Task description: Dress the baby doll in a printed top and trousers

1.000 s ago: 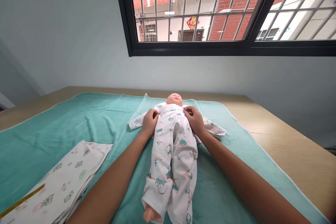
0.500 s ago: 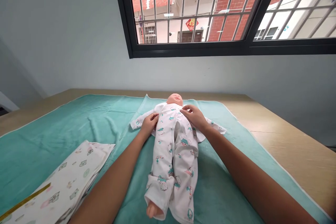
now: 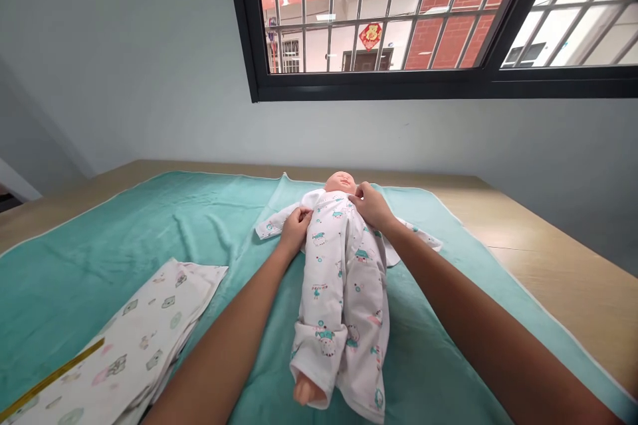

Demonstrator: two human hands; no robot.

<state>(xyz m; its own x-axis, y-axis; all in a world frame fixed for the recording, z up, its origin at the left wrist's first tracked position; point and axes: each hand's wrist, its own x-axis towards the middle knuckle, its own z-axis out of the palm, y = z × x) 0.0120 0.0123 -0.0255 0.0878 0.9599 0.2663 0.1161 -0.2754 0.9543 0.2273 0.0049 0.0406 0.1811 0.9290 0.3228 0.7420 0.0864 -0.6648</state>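
Note:
A baby doll (image 3: 341, 181) lies on its back on a teal blanket (image 3: 209, 212), its head toward the wall. White printed pants (image 3: 326, 265) cover its legs and reach up to its chest. A bare foot (image 3: 305, 390) shows at the left cuff, while the right cuff hides the other foot. The sleeves of a white shirt (image 3: 272, 226) spread out to both sides. My left hand (image 3: 296, 229) is closed on the left edge of the pants near the waistband. Close below the doll's chin, my right hand (image 3: 371, 206) pinches the pants' waistband.
A folded white printed cloth (image 3: 149, 339) lies at the lower left, with a yellow strip (image 3: 60, 372) across it. The blanket covers much of a wooden table (image 3: 538, 246). Behind the table stand a grey wall (image 3: 199, 133) and a barred window (image 3: 373, 86).
My right hand has shifted slightly up toward the doll's chin, and its fingers have curled more. My left hand stays at the pants' left edge. The whole view has shifted a little.

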